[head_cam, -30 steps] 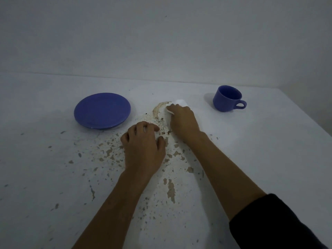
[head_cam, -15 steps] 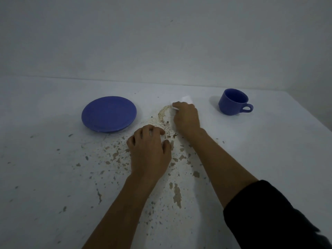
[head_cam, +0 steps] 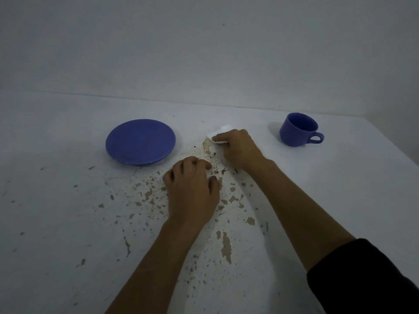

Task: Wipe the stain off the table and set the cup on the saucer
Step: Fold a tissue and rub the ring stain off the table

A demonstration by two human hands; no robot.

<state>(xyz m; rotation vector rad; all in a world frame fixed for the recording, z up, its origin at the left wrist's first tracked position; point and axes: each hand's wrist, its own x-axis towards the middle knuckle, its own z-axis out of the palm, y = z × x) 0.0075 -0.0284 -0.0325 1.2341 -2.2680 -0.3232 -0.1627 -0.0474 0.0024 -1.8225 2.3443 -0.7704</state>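
My right hand (head_cam: 238, 148) grips a white tissue (head_cam: 221, 130) and presses it on the table at the far end of a brown stain (head_cam: 207, 150). The stain runs as a curved smear with dark specks between my two hands. My left hand (head_cam: 192, 191) rests palm down on the table, fingers curled, holding nothing. A blue saucer (head_cam: 140, 141) lies to the left of the stain. A blue cup (head_cam: 297, 130) stands upright at the right, handle pointing right, apart from both hands.
The white table (head_cam: 68, 200) has many chipped, brownish patches in its paint around and in front of my hands. A plain wall (head_cam: 204, 53) rises behind the table. The table's right edge (head_cam: 399, 146) slants past the cup.
My right hand has moved the tissue a little along the far end of the stain, and part of the ring looks fainter. My left hand stays put.
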